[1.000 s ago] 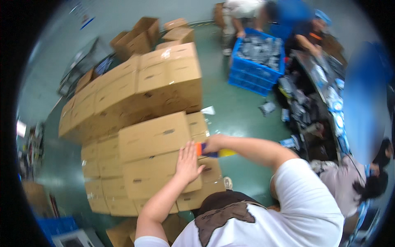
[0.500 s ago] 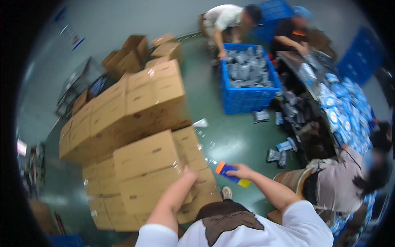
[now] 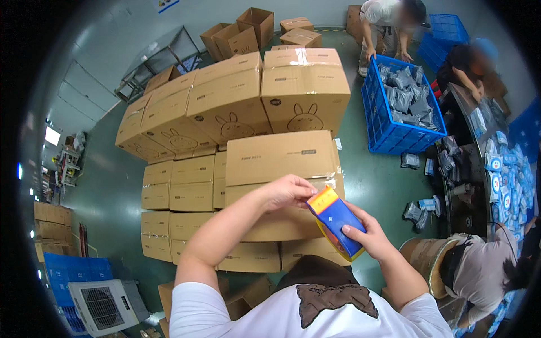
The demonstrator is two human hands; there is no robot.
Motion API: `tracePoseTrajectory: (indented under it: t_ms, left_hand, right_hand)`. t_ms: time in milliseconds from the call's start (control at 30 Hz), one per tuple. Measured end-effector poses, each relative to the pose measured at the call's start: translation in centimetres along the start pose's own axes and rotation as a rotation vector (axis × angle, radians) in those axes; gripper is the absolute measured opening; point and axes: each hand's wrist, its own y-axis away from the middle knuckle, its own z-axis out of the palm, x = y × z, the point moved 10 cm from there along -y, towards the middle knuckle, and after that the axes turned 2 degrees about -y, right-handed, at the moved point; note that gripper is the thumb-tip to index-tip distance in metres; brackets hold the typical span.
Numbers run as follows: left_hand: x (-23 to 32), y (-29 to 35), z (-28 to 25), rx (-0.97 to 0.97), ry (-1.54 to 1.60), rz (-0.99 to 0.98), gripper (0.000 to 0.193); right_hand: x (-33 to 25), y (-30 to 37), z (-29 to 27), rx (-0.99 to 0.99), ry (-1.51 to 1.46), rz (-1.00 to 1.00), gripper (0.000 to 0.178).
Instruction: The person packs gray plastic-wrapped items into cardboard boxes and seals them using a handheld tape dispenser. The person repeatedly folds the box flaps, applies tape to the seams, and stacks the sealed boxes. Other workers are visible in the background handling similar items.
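Observation:
A flat blue packet (image 3: 336,221) with an orange end and yellow edges is held in front of me, tilted over the cartons. My right hand (image 3: 369,235) is wrapped around its lower right side, thumb lying across the blue face. At the orange end, the bent fingers of my left hand (image 3: 288,192) are closed on the corner; their tips are partly hidden. Below both hands is a closed cardboard carton (image 3: 276,155), taped along its top, on a layer of similar cartons (image 3: 194,174).
Behind stands a row of taped cartons (image 3: 231,93) with rabbit drawings. A person (image 3: 389,19) grips a blue crate (image 3: 400,138) of grey packets. To the right, people work beside a table piled with blue-and-white packets (image 3: 507,183). An air cooler (image 3: 104,307) stands lower left.
My view has swung left, so the cartons sit further right. My left hand has come over to the packet's orange end, and the packet is raised closer with its blue face up.

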Motion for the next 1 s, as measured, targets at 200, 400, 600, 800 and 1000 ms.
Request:
tracePoseTrajectory:
  t_ms: [200, 400, 600, 800, 1000]
  left_hand:
    - [1.0, 4.5, -2.5, -0.069, 0.029, -0.029, 0.027]
    - [-1.1, 6.1, -4.9, -0.089, 0.129, -0.053, 0.018]
    - [-2.4, 4.6, -8.0, 0.010, 0.112, -0.117, 0.013]
    - [8.7, 1.3, -17.0, 0.266, -0.239, 0.152, 0.011]
    - [14.5, -7.6, -25.1, 0.340, -0.662, 0.122, 0.008]
  right_hand:
    - [0.1, -0.7, 5.7, 0.072, 0.055, -0.088, 0.060]
    - [1.2, -1.8, 8.8, 0.040, 0.033, -0.028, 0.062]
    - [1.9, -3.1, 9.6, 0.037, 0.010, 0.040, 0.068]
    - [2.3, -3.8, 9.2, 0.074, -0.121, -0.007, 0.072]
    - [0.9, -10.8, 9.5, 0.183, -0.250, -0.112, 0.075]
